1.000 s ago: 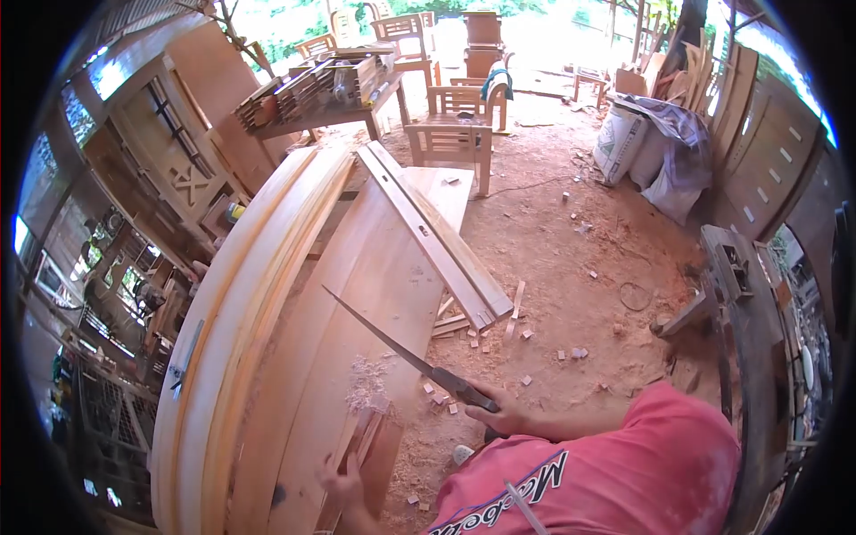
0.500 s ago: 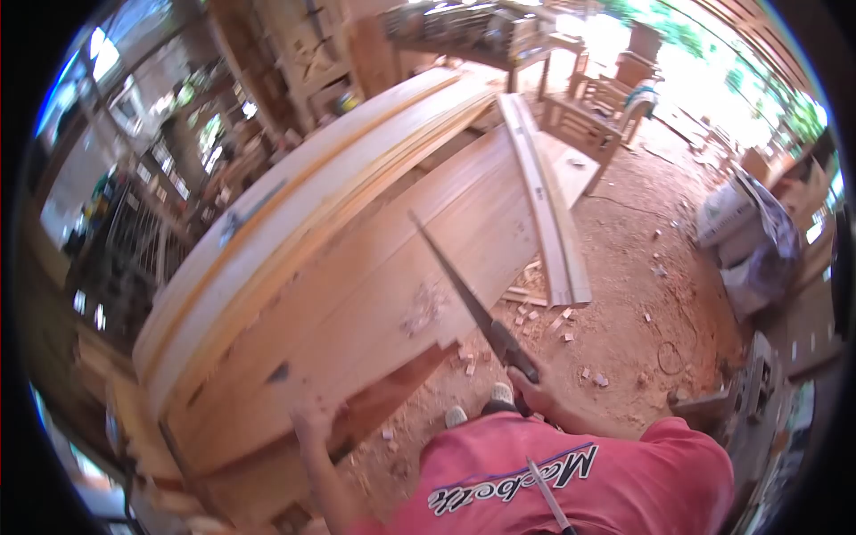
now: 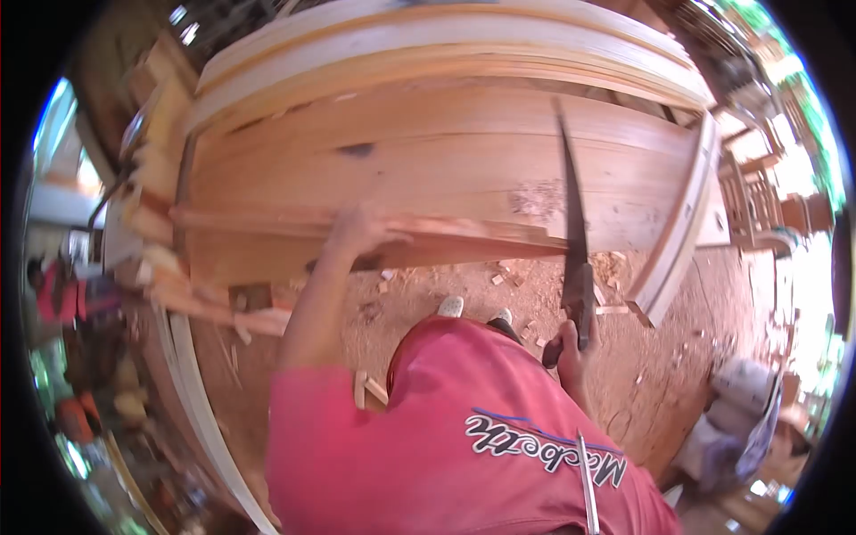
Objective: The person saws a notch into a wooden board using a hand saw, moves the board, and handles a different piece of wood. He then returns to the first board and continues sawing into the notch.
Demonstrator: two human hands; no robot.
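My right hand (image 3: pixel 572 346) is closed round the handle of a handsaw (image 3: pixel 575 214). The saw's long dark blade points away from me, and in this view its edge overlaps the right end of a long wooden board (image 3: pixel 464 229). My left hand (image 3: pixel 358 230), blurred by motion, is wrapped over that board near its middle. Beneath and beyond it lies a wide plank surface (image 3: pixel 446 147) with a patch of sawdust (image 3: pixel 538 198) near the blade. A small dark flat piece (image 3: pixel 357 150) rests on the planks beyond my left hand.
Long pale boards (image 3: pixel 428 40) are stacked along the far side. A narrow plank (image 3: pixel 682 223) lies across the right end of the surface. Wood offcuts (image 3: pixel 508 272) litter the dirt floor. White sacks (image 3: pixel 742 385) stand at right; another person (image 3: pixel 58 290) is far left.
My view has swung to the left. My left hand has come onto the long board, and the saw, still in my right hand, now points more straight ahead, beside the board's end.
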